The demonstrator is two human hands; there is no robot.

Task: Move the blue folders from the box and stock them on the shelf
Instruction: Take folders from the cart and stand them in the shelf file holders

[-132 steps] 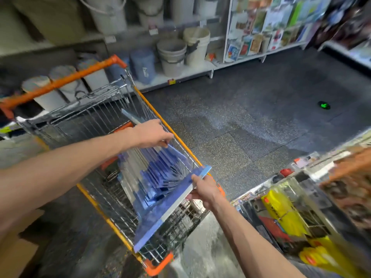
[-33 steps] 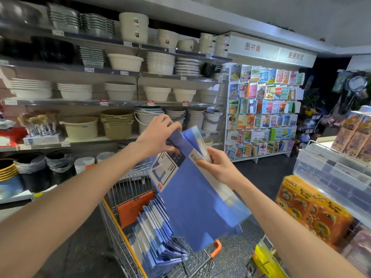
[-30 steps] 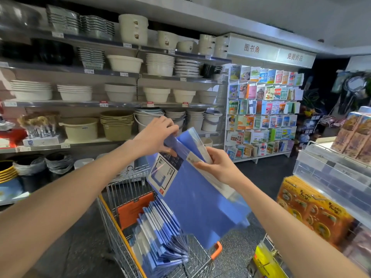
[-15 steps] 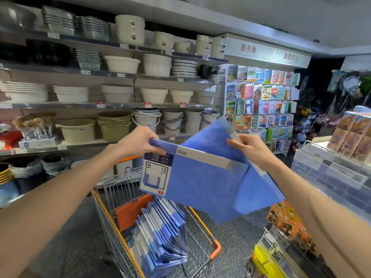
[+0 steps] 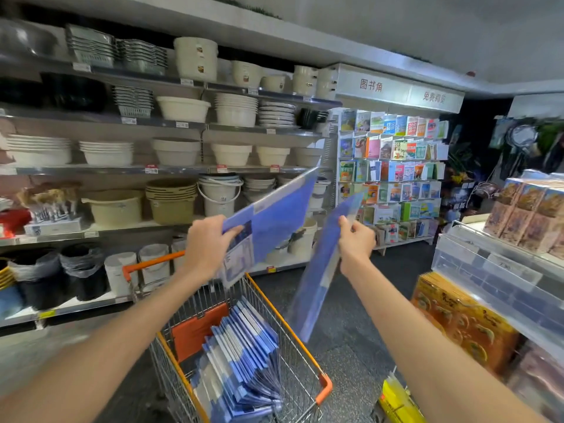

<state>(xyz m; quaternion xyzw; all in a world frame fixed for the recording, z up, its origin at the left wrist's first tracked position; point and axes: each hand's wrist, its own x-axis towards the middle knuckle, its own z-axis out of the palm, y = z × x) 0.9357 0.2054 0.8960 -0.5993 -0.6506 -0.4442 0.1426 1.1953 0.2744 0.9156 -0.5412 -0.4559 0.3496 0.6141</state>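
Nearest: cart (image 5: 325,387) w/ a fanned stack (image 5: 241,367) of blue folders leaning inside, so most of the job is not yet done.

Above it, L hand (image 5: 207,245) pinches the L folder (image 5: 274,221) at its label corner, thumb on top. The sheet tilts up toward the bowl shelf (image 5: 171,170). R hand (image 5: 355,245) grips the R folder (image 5: 317,288) by one long edge. It hangs almost edge-on, low corner near the cart rim in this view. The 2 folders are apart.

To the right: orange packs (image 5: 457,325) under clear bins (image 5: 488,270). Far back: book rack (image 5: 393,166).

Risks, as I judge:
- Each grip is at one corner or edge only, so slick plastic could slide out. The R one is likelier, since most of its weight hangs below the fingers.
- A swing could snag its low corner on the cart wire & bend it.
- Which shelf takes the folders isn't clear, and a turn w/ arms wide could clip the packs.
- A bumped cart could slump the stack.
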